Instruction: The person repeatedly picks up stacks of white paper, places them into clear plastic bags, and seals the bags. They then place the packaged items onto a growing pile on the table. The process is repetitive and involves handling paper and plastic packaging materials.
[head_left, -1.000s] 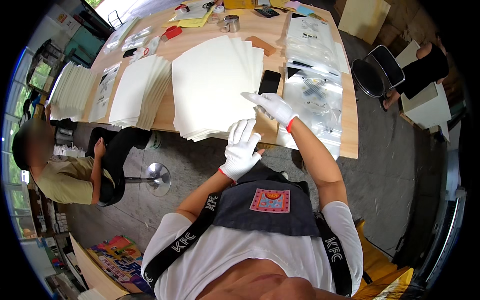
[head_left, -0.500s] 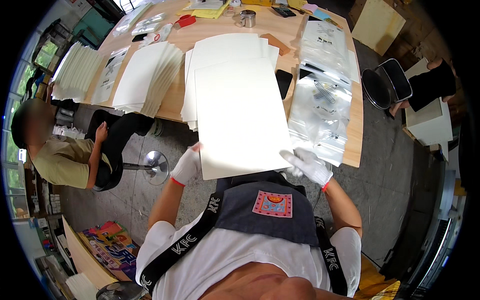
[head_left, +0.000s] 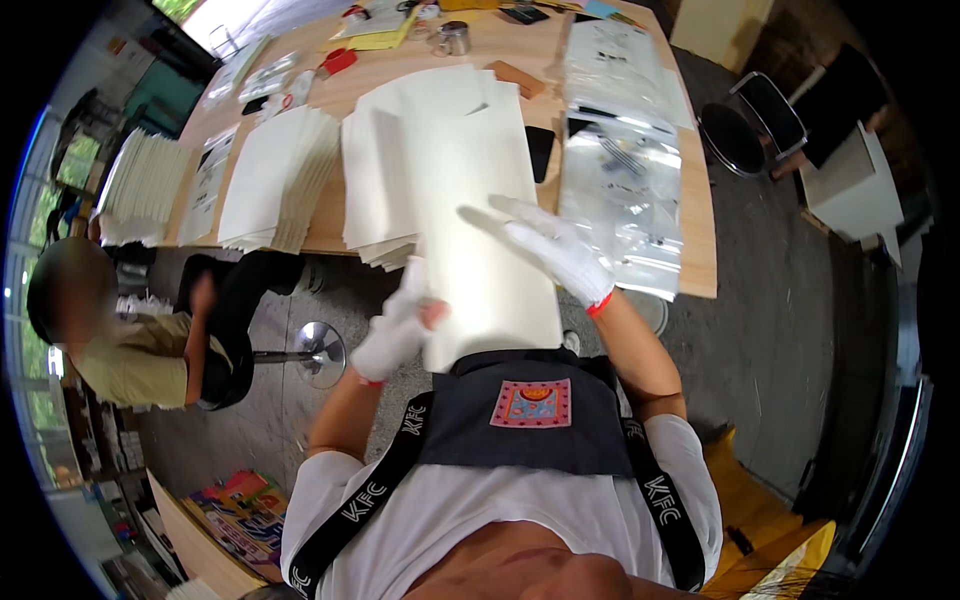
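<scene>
We stand at a long wooden worktop [head_left: 700, 240] that runs away from us over a grey concrete floor [head_left: 780, 340]. On it lie several stacks of cream paper sheets: one at the far left [head_left: 140, 185], one beside it [head_left: 275, 175], and a broader stack [head_left: 385, 170] straight ahead of us. To the right of these, clear plastic bags [head_left: 630, 190] are spread along the worktop edge, some with small dark items inside that we cannot make out. A metal cup [head_left: 453, 38] and a small red object [head_left: 338, 62] sit near the far end. A dark phone [head_left: 540, 152] lies between the paper and the bags. A seated person in an olive shirt [head_left: 130, 350] is at our left by a chrome stool base [head_left: 318, 352], and a black chair [head_left: 745, 125] stands at the right beyond the worktop.

Both of our hands wear white gloves. Our left hand [head_left: 395, 325] is closed in a pinching grip on the lower left edge of a large cream sheet [head_left: 480, 220], which is lifted off the stack and held tilted in front of our chest. Our right hand [head_left: 555, 250] lies spread open and flat on the face of that sheet, fingers extended toward the left, pressing on it rather than grasping. The sheet's lower edge reaches our dark apron [head_left: 530, 410].
</scene>
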